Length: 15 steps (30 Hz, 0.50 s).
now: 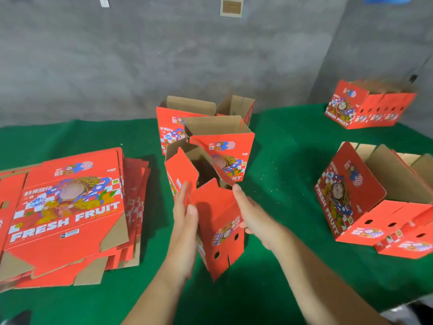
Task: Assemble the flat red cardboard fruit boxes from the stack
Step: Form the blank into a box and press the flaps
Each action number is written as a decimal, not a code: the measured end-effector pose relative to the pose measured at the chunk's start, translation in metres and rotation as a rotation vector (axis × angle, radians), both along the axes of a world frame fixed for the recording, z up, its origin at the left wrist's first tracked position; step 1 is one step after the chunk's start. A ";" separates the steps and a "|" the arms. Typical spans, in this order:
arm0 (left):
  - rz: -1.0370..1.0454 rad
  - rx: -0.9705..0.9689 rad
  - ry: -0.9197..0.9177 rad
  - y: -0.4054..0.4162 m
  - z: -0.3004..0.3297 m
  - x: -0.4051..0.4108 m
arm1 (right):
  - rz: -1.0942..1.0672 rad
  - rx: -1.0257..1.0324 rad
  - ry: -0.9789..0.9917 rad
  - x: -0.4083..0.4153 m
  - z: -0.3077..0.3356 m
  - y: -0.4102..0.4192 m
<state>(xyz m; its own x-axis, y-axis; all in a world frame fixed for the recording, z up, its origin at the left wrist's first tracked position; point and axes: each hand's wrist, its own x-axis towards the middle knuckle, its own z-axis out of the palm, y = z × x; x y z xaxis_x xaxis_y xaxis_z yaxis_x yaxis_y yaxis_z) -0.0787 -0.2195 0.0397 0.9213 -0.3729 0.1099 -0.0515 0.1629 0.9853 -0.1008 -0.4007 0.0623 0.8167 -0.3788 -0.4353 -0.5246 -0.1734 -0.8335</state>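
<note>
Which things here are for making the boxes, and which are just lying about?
For the job:
half-folded box, between left hand and right hand
flat stack
made-up boxes

Just there:
wall plate
green table cover

open green mat (281,165) right of centre, flat stack (68,214) blocking left, assembled boxes (206,127) behind

2 bare forearms reached into view — no sleeves, watch or rings on the left hand (185,219) or right hand (253,212).
</note>
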 end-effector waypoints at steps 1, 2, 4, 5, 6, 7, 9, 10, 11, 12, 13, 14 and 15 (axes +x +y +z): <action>0.045 0.055 -0.065 -0.001 0.001 -0.002 | -0.011 -0.035 -0.023 -0.001 -0.001 0.004; 0.095 0.118 -0.130 -0.002 0.002 -0.004 | -0.020 -0.068 -0.032 -0.002 -0.002 0.008; 0.205 0.214 -0.193 -0.003 0.003 -0.006 | -0.033 -0.122 -0.019 -0.006 -0.007 0.015; 0.231 0.256 -0.184 -0.004 0.003 -0.006 | -0.045 -0.127 -0.020 -0.008 -0.009 0.018; 0.226 0.313 -0.153 -0.004 0.005 -0.005 | -0.072 -0.121 -0.038 -0.011 -0.012 0.021; 0.185 0.374 -0.116 -0.005 0.006 -0.005 | -0.112 -0.115 -0.079 -0.013 -0.014 0.024; 0.108 0.501 -0.063 -0.002 0.008 -0.006 | -0.199 -0.117 -0.200 -0.015 -0.018 0.025; 0.047 0.539 -0.032 0.001 0.007 -0.004 | -0.226 -0.120 -0.254 -0.015 -0.020 0.026; -0.005 0.566 0.002 0.004 0.007 -0.001 | -0.240 -0.114 -0.300 -0.015 -0.022 0.026; -0.037 0.598 0.019 0.008 0.010 0.004 | -0.248 -0.093 -0.342 -0.015 -0.025 0.026; -0.044 0.627 0.006 0.011 0.013 0.009 | -0.261 -0.059 -0.388 -0.015 -0.028 0.027; -0.036 0.649 -0.023 0.015 0.018 0.015 | -0.288 -0.017 -0.438 -0.016 -0.030 0.028; -0.022 0.640 -0.062 0.018 0.022 0.020 | -0.329 0.018 -0.494 -0.017 -0.034 0.029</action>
